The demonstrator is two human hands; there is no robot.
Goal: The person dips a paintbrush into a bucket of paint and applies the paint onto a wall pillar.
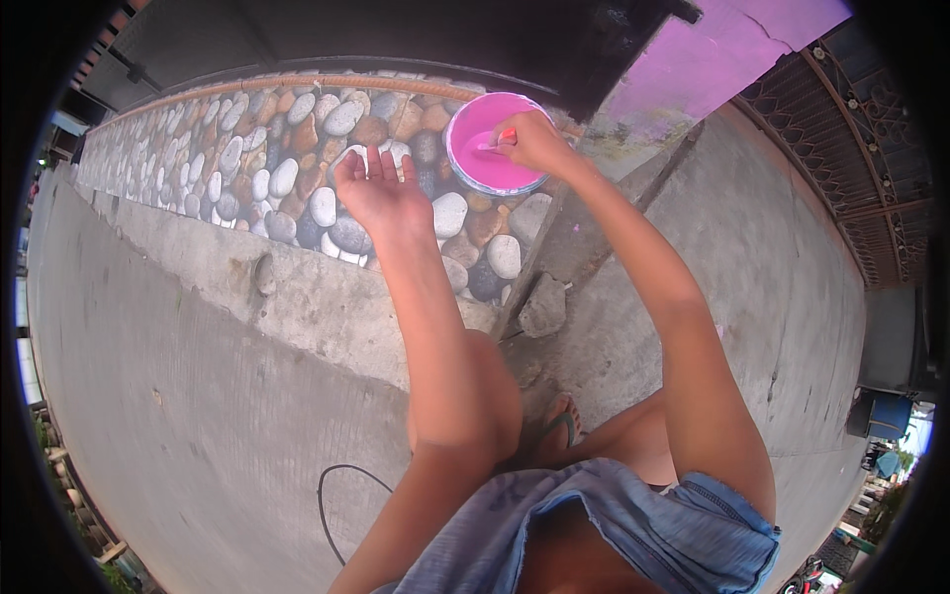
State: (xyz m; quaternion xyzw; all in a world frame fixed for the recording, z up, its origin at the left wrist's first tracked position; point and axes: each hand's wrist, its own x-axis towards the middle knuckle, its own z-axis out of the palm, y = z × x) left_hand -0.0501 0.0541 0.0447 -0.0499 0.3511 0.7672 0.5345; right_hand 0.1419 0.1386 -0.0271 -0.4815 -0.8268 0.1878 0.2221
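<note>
My right hand (539, 146) is closed on a paintbrush (508, 134) with an orange part showing at the grip. Its pink-coated end reaches into a round bucket (452, 158) of bright pink paint. Fingers and palm hide much of the handle. To the left of the bucket, my left hand (381, 193) is raised with its palm up, fingers stretched and nothing in it. Beneath both hands lies a pebble-patterned strip (287, 178), on which the bucket stands.
A wall (683, 74) at the upper right is partly painted pink, with a bare grey patch low down. A dark gate (327, 35) runs along the back. A broken stone (543, 305) lies beside a concrete ledge, and a thin black cable (322, 495) curves on the pavement.
</note>
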